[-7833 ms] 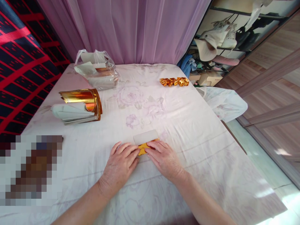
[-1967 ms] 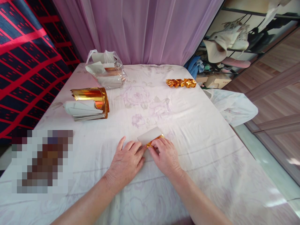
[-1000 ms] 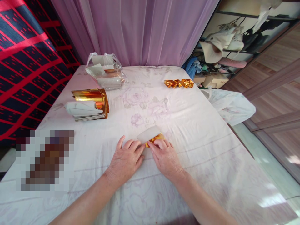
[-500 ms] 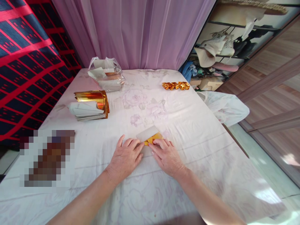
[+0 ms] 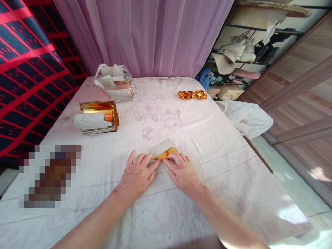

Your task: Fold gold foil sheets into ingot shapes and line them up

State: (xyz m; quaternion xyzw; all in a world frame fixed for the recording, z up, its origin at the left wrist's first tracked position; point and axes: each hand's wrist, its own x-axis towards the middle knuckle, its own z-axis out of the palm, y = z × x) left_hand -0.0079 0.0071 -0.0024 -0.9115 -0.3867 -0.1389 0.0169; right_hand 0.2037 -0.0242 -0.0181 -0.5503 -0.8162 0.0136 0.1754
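Observation:
A sheet of gold foil paper [image 5: 166,152], pale grey on its other side, lies partly folded on the table in front of me. My left hand [image 5: 137,173] holds its near left corner down, index fingertip on the gold fold, thumb apart below. On the right part of the fold, my right hand [image 5: 183,173] grips the sheet with bent fingers, its thumb side close to my left fingertip. The fingertips hide part of the near edge. Farther off to the left stands a curled stack of gold foil paper [image 5: 100,117], grey sides showing.
Behind the stack sits a clear plastic bag [image 5: 115,83] of more paper. Folded gold pieces [image 5: 192,94] form a row at the far right. A blurred-out item [image 5: 53,176] lies at left. A white bag [image 5: 246,117] hangs beside the table's right edge [image 5: 240,135].
My fingertips have shifted slightly along the near fold, and the gold part there looks flatter. The whole view has drifted a little, moving everything slightly left.

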